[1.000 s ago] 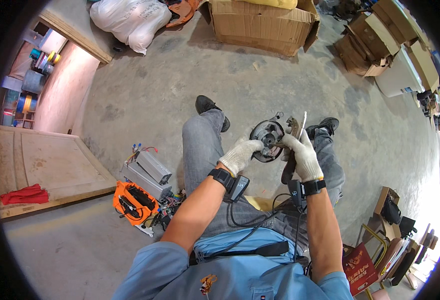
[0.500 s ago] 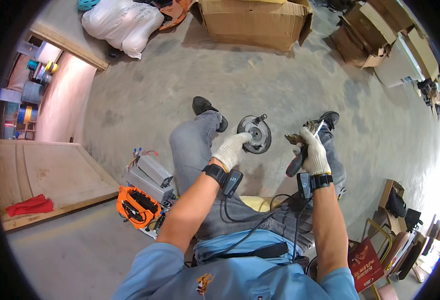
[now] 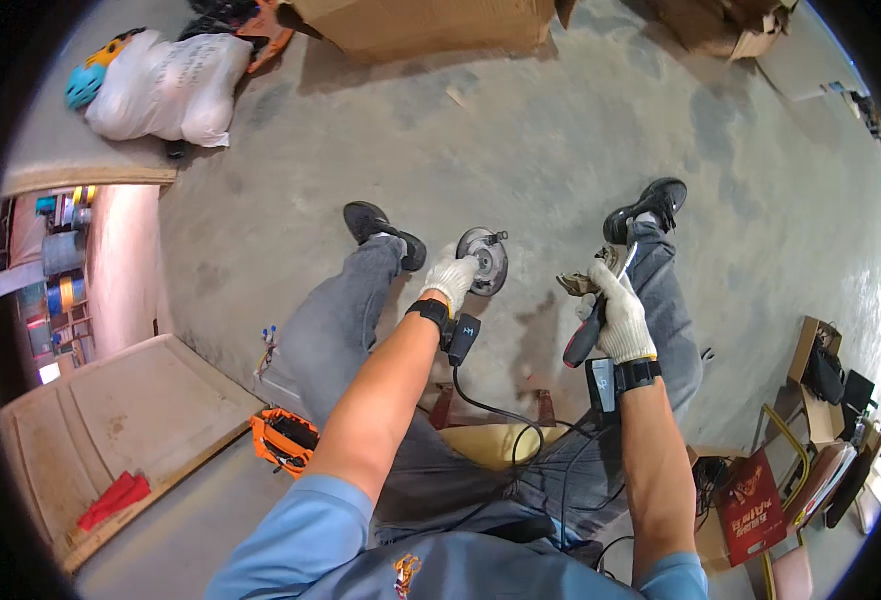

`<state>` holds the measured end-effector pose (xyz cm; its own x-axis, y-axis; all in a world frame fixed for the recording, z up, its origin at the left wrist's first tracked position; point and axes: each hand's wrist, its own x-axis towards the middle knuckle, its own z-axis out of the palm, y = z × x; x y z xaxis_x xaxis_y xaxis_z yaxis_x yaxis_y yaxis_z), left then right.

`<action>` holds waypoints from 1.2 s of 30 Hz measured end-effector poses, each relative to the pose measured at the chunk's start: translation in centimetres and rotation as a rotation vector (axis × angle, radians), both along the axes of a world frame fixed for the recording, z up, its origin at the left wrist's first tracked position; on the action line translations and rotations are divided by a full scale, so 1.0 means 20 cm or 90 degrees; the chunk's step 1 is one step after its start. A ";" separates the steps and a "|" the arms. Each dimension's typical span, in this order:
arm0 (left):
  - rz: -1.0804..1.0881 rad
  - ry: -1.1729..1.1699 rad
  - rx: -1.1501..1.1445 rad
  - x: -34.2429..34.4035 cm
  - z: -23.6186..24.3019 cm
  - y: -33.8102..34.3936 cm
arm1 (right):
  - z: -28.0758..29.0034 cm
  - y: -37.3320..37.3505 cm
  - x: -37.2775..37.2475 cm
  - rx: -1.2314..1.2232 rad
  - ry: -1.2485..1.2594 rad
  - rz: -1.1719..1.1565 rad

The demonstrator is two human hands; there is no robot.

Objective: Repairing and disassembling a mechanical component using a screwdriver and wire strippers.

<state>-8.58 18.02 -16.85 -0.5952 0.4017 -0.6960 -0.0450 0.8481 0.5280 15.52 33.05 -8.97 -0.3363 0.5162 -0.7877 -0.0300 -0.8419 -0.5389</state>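
My left hand point(image 3: 448, 276), in a white knit glove, grips the near left side of a round, dark metal disc point(image 3: 496, 266) with a raised hub and a small stub on its far rim. It is held in the air between my knees. My right hand point(image 3: 622, 318), also gloved, is closed round a screwdriver point(image 3: 582, 342) whose black and red handle points down toward me. From the same hand a small, worn metal piece point(image 3: 575, 284) juts to the left, apart from the disc. The fingers partly hide how it is held.
An orange tool bag point(image 3: 285, 438) lies left of my leg, near a wooden panel point(image 3: 160, 400) bearing a red cloth point(image 3: 113, 500). Ahead are a white plastic sack point(image 3: 172, 88) and a cardboard box point(image 3: 420, 28). Cables point(image 3: 490, 405) run from my wrist units across my lap.
The view has turned, so the surroundings have shifted. My left hand has tilted the disc more edge-on. Both hands keep their holds.
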 end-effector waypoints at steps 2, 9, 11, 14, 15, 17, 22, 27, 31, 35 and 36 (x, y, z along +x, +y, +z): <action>-0.018 -0.013 -0.026 -0.04 -0.17 0.00 | -0.02 0.02 -0.03 -0.025 -0.011 0.018; -0.025 -0.197 -0.017 0.01 -0.56 0.16 | -0.14 0.07 -0.02 -0.090 -0.044 -0.057; -0.018 -0.237 0.008 0.02 -0.62 0.19 | -0.15 0.08 -0.04 -0.086 -0.068 -0.019; -0.043 -0.314 0.000 0.06 -0.56 0.32 | -0.15 0.10 -0.06 -0.075 -0.119 0.034; -0.053 -0.304 0.013 0.04 -0.60 0.33 | -0.17 0.09 -0.05 -0.049 -0.122 0.090; -0.060 -0.303 0.046 0.02 -0.67 0.34 | -0.17 0.09 -0.07 -0.044 -0.114 0.099; -0.094 -0.157 -0.103 -0.01 -0.73 0.33 | -0.15 0.08 -0.11 -0.052 -0.141 0.148; -0.035 -0.166 -0.140 0.00 -0.61 0.34 | -0.22 0.05 -0.05 -0.013 -0.128 0.169; -0.149 -0.141 -0.137 -0.15 -0.53 0.27 | -0.19 0.01 -0.13 0.013 -0.104 0.180; -0.141 -0.233 0.072 -0.03 0.07 0.49 | -0.18 0.04 -0.07 0.083 -0.122 0.189; -0.143 -0.212 0.085 -0.05 0.20 0.47 | -0.11 0.04 -0.10 0.101 -0.107 0.187</action>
<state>-9.50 27.50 -12.80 -0.2341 0.5952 -0.7687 -0.0538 0.7816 0.6215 13.43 33.82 -11.11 -0.3608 0.5367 -0.7627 0.3003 -0.7074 -0.6398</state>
